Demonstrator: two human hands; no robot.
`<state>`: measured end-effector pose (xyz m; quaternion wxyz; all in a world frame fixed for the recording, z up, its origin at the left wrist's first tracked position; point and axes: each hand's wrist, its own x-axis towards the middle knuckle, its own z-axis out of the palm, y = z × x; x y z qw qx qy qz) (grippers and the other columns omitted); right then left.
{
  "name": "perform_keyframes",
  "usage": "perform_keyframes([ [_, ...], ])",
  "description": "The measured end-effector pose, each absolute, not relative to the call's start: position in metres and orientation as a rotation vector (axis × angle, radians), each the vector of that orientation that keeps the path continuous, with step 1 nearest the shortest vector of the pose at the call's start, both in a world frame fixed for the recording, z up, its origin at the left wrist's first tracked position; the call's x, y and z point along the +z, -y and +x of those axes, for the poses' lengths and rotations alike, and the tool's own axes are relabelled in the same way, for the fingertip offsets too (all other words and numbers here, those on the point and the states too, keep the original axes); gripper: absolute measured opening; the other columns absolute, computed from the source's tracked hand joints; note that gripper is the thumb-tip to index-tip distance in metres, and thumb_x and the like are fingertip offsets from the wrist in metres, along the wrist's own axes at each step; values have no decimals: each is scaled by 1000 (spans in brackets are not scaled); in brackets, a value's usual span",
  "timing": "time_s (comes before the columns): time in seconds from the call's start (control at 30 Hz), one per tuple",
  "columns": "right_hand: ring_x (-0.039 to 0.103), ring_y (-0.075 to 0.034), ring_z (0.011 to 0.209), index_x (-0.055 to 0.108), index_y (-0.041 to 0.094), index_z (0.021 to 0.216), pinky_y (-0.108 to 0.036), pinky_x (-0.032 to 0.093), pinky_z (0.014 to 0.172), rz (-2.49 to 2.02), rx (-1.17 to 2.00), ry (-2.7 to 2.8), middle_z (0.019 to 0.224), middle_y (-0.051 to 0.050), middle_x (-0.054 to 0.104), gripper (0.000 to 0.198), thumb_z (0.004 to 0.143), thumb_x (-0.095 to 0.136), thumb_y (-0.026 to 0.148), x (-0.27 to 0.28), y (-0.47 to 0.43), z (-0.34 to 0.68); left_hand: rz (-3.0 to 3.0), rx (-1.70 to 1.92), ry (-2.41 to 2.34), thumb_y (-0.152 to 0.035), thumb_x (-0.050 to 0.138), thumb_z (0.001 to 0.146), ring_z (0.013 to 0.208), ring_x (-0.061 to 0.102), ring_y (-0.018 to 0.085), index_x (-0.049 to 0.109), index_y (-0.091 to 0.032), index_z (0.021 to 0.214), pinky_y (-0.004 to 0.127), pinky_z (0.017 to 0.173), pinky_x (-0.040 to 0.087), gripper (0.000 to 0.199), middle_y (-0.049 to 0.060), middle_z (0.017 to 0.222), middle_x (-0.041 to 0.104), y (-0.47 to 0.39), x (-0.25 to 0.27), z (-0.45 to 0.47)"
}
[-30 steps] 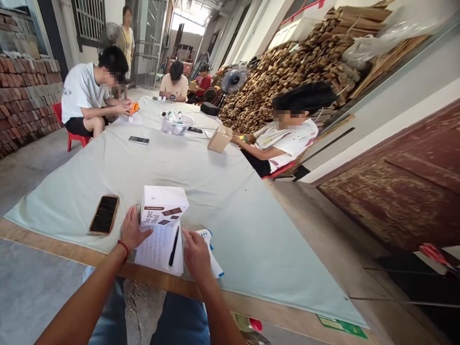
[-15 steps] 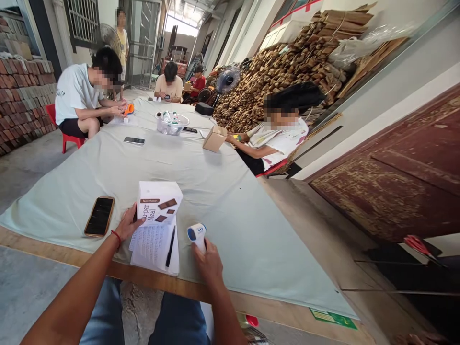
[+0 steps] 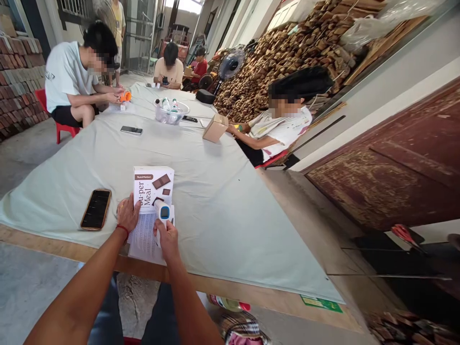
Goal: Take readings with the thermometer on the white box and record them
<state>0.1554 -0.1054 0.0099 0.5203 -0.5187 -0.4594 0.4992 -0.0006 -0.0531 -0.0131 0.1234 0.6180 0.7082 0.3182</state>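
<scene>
Our right hand (image 3: 167,239) with its grip closed around a white handheld thermometer (image 3: 164,212), over papers (image 3: 143,243) at the worktop's (image 3: 223,230) near edge, our left hand (image 3: 128,214) touching a white box (image 3: 154,189), its grip we cannot tell.

You are facing a long bench (image 3: 266,297) that is wearing a pale cloth (image 3: 230,211) over a grey concrete floor (image 3: 21,282). Stacked bricks (image 3: 21,86) are lining your left, and a barred window (image 3: 74,6) is showing beyond them. A heap of split wood (image 3: 298,52) is rising along your right, near a standing fan (image 3: 232,64). A dark-red panel (image 3: 395,167) (badly scuffed) is filling the near right, while light is entering at the far end.
</scene>
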Motion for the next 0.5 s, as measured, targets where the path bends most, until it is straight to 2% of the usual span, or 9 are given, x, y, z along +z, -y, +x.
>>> perform_keyframes([
  [0.23, 46, -12, 48, 49, 23, 61, -25, 38, 48, -1308, 1166, 1105, 50, 5, 51, 40, 75, 58, 59, 1, 102, 152, 1799, 925, -2065, -50, 28, 99, 118, 54, 27, 46, -16, 144, 45, 109, 33, 59, 14, 117, 66, 53, -12, 0],
  [0.5, 45, -13, 49, 50, 23, 63, -28, 39, 49, -1317, 1215, 1063, 52, 4, 51, 45, 71, 60, 66, -4, 101, 152, 1819, 915, -2066, -50, 27, 100, 119, 54, 26, 44, -15, 145, 46, 110, 33, 60, 14, 120, 65, 53, -15, -2],
])
